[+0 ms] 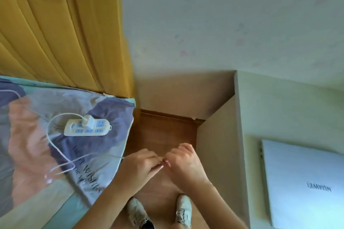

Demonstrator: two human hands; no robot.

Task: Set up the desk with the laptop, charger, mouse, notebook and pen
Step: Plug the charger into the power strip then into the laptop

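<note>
Fingers (158, 161) of both hands pinching thin white charger cable (55, 147), white charger (89, 121) plugged into power strip (87, 128)

One brand mark is legible: "HUAWEI", in dark capitals on the closed lid of the silver laptop (305, 184) lying on the counter (279, 102). From this standpoint the lettering reads upside down.

A second text is printed in dark capitals on the bed cover (104, 109), running sideways near its edge. It reads in part "WISH" on one line and "OR YOU" on the next; the remaining letters are folded or blurred and cannot be made out.

Markings on the power strip (87, 126) are too small to read.
</note>
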